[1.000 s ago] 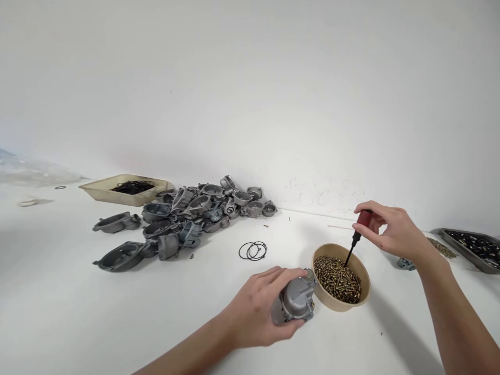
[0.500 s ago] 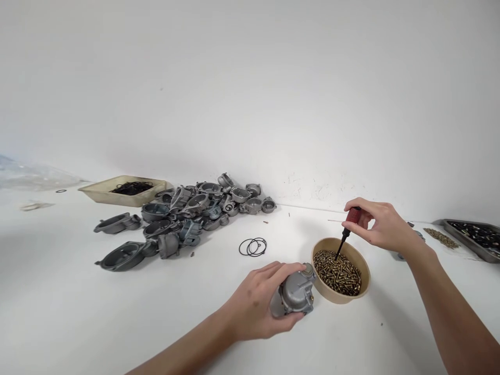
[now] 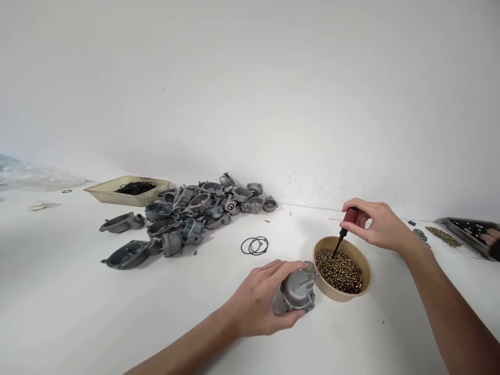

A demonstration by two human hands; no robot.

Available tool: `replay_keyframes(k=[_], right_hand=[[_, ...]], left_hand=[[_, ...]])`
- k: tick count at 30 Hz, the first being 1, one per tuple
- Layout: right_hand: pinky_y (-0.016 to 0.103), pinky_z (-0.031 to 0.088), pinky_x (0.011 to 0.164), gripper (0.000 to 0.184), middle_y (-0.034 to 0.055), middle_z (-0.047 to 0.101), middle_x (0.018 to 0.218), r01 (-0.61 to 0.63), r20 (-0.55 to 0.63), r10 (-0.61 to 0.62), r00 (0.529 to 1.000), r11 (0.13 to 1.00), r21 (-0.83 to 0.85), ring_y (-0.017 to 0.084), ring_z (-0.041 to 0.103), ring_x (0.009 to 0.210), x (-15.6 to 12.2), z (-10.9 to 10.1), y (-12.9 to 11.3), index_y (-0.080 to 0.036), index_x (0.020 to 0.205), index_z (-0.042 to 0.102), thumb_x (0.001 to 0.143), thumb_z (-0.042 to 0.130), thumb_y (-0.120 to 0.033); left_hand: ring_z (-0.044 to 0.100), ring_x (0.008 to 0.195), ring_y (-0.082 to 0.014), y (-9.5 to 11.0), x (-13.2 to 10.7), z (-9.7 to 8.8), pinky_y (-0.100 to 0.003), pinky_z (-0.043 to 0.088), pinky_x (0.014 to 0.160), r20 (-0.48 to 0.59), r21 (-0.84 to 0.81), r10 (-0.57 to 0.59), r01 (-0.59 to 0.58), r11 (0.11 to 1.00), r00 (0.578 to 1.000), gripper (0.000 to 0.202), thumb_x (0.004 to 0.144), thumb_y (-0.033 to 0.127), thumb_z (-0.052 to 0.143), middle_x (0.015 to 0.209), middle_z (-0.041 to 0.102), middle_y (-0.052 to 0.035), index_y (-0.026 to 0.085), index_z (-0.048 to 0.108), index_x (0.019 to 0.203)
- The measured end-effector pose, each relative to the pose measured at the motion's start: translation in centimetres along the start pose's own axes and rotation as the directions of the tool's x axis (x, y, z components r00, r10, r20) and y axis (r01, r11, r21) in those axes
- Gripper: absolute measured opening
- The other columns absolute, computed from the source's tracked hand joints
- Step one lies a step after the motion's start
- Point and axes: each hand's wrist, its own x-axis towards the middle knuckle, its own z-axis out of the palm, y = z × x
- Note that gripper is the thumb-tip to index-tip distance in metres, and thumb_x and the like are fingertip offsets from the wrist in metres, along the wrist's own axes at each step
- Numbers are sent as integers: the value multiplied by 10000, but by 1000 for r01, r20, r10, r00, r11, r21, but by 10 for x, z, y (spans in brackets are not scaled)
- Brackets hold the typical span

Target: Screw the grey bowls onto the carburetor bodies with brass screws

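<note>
My left hand is wrapped round a grey metal carburetor, held left of a tan bowl. Brass-coloured screws fill much of that bowl. Above it my right hand grips a screwdriver by its red handle. The dark shaft slants down and its tip is among the screws; whether a screw is on the tip I cannot tell. Two thin black rubber rings lie overlapping on the white table behind my left hand.
A heap of grey metal float bowls spreads over the left. Behind it stands a cream tray of black rings. At far right, another person's hand is at a dark metal tray, beside a small brass pile.
The screwdriver has shifted slightly left within the bowl, its tip still among the screws. Another person's hand has appeared at the right-hand tray. The view has turned slightly.
</note>
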Motion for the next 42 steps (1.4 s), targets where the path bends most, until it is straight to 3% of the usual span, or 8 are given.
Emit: replay_keyframes(k=[9, 16, 19, 22, 24, 28, 35, 42], right_hand=[[262, 520, 572, 137, -12, 708, 766, 64, -52, -66, 996, 997, -35, 123, 616, 577, -2, -6, -4, -243, 1007, 641, 956, 684, -363], [249, 555, 581, 167, -32, 717, 778, 94, -137, -100, 985, 994, -50, 114, 650, 589, -8, -15, -9, -260, 1031, 632, 956, 703, -390], [275, 591, 603, 185, -29, 713, 780, 119, -212, -128, 969, 991, -55, 124, 659, 582, -13, -24, -14, -261, 1033, 641, 945, 723, -401], [298, 626, 628, 184, -25, 718, 791, 167, -286, -173, 942, 985, -48, 142, 694, 602, -17, -33, -21, -262, 1043, 656, 927, 749, -371], [303, 632, 619, 179, -24, 715, 796, 195, -338, -200, 920, 980, -48, 146, 699, 602, -21, -37, -25, -267, 1036, 670, 908, 770, -344], [336, 629, 600, 244, -21, 697, 792, 259, -421, -226, 879, 966, 23, 167, 703, 607, -27, -42, -36, -292, 1066, 702, 856, 827, -286], [359, 546, 425, 314, 30, 708, 860, 400, -528, -284, 800, 909, 117, 191, 700, 565, -32, -35, -70, -285, 1120, 750, 838, 819, -167], [299, 581, 497, 379, 7, 754, 809, 484, -373, -392, 841, 854, 193, 164, 697, 600, -26, -21, -94, -238, 1149, 717, 817, 774, -65]], left_hand=[[735, 1104, -295, 7, 3, -8, -390, 605, 919, 65, 38, -31, 28, 999, 997, 687, 854, 365, 738, 1312, 728, -91, 284, 412, 1453], [691, 1158, -336, 4, 5, -22, -444, 608, 905, 189, -68, -53, 67, 995, 980, 791, 842, 633, 742, 1534, 532, -122, 341, 450, 1516], [714, 1059, -285, 1, 8, -33, -376, 626, 788, 282, -185, -30, 85, 979, 959, 708, 853, 451, 753, 1633, 428, -96, 393, 492, 1508], [714, 974, -225, 0, 11, -38, -266, 597, 640, 319, -300, -38, 139, 944, 947, 662, 817, 270, 745, 1591, 474, -76, 388, 575, 1446], [696, 837, -174, 0, 13, -36, -261, 591, 638, 303, -303, -64, 160, 939, 951, 578, 811, 283, 788, 1478, 563, -85, 346, 647, 1367], [544, 548, -50, 1, 11, -23, -297, 593, 679, 220, -231, -125, 176, 957, 968, 541, 790, 493, 874, 1335, 602, -77, 294, 706, 1263], [498, 507, -31, 5, 6, -9, -300, 584, 703, 146, -140, -186, 207, 968, 972, 659, 727, 535, 930, 1262, 585, -40, 304, 675, 1290], [522, 540, -63, 6, 7, -12, -295, 555, 678, 145, -107, -178, 194, 975, 973, 637, 762, 626, 870, 1237, 593, -38, 307, 672, 1277]])
